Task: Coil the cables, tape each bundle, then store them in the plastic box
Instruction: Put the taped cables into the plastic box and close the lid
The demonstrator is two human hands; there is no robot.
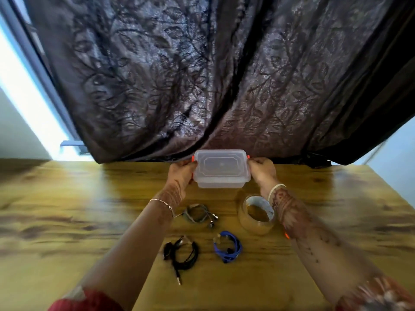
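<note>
Clear plastic box (pixel 221 169) w/ lid on and orange clips sits at 12 o'clock on the wooden surface (pixel 67 221), far edge, just in front of a dark leaf-patterned curtain (pixel 202 75). Left hand (pixel 182 173) grips the box's left end, right hand (pixel 261 170) the right end; fingers of both curl closed round the short sides at the clips. Can't tell if the box is lifted or resting.

Three coiled cable bundles lie nearer the person, btwn the forearms, all apart from each other and outside the box:
- grey earphone bundle (pixel 198 214) at centre, just below the box
- black cable bundle (pixel 182 252) at 7 o'clock from the grey one, jack plug trailing toward 6
- blue cable bundle (pixel 228 245) at 5 o'clock from the grey one; clear tape seems wrapped at its top

Roll of brown packing tape (pixel 256 213) lies flat at 3 o'clock of the grey bundle, just beside the right wrist.
</note>
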